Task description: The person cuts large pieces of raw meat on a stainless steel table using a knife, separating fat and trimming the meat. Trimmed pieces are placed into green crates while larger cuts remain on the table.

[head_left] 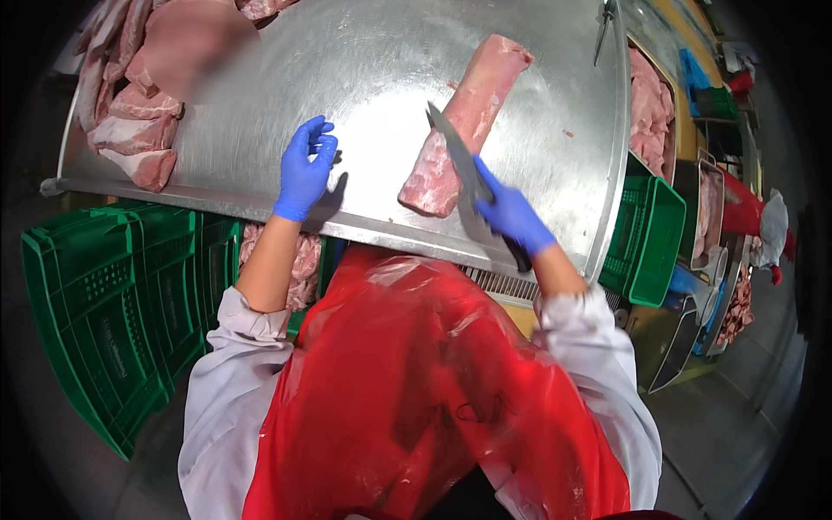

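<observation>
A long, pale pink loin of meat [485, 91] lies at a slant on the steel table [364, 52]. My right hand [517, 212], in a blue glove, is closed round the dark handle of a knife [459, 152]. The blade crosses in front of the loin's nearer half, its tip up and to the left; whether it touches the meat I cannot tell. Left of the loin, my left hand [305, 169], also gloved in blue, hovers by the table's front edge, fingers loosely curled and apart, with nothing in it.
Several meat pieces [134, 130] are heaped at the table's far left. Green crates [113, 303] stand at the lower left, one holding meat [303, 269]. On the right are a green crate [646, 243] and a tray of meat [648, 113]. A thin metal tool [603, 35] lies at the table's right edge.
</observation>
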The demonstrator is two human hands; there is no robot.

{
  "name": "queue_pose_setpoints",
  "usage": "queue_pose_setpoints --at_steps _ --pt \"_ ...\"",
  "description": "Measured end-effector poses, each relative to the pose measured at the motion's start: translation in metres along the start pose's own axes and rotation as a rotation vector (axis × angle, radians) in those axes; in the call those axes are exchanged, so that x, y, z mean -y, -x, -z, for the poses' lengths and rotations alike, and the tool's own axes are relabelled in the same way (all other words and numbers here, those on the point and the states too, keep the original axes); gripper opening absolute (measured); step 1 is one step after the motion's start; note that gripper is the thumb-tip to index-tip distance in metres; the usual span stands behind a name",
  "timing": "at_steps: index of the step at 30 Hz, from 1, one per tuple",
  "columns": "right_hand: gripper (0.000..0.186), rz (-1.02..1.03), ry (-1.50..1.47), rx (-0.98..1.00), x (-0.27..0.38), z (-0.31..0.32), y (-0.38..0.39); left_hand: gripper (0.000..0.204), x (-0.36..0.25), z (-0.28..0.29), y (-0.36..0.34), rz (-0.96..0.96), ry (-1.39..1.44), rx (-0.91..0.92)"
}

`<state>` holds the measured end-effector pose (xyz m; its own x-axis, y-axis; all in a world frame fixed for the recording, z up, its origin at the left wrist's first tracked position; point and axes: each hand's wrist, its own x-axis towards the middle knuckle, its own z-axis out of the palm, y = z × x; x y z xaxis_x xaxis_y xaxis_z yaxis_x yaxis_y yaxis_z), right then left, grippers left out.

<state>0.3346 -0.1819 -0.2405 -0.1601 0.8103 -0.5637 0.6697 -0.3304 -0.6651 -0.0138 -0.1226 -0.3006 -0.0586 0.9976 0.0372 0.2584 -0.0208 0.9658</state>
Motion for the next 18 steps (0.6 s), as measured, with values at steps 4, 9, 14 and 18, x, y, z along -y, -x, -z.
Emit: queue_pose_setpoints --at_steps 4,9,14,18 --pt "0.076 0.041 0.022 0.007 -0.005 -0.005 0.002 0.031 0.016 -0.004 -0.009 0.05 0.018 -0.029" --pt "0.078 -0.016 0.078 0.123 -0.004 -0.001 0.037 0.025 0.011 -0.011 -0.016 -0.065 -0.044 -0.034" --pt "0.081 -0.18 -0.179 0.243 -0.025 0.046 0.153 0.025 -0.004 -0.068 0.003 0.135 -0.057 -0.032" --pt "0.082 -0.131 -0.158 -0.073 -0.029 0.067 0.12 0.044 -0.027 -0.157 0.035 0.325 -0.489 0.337"
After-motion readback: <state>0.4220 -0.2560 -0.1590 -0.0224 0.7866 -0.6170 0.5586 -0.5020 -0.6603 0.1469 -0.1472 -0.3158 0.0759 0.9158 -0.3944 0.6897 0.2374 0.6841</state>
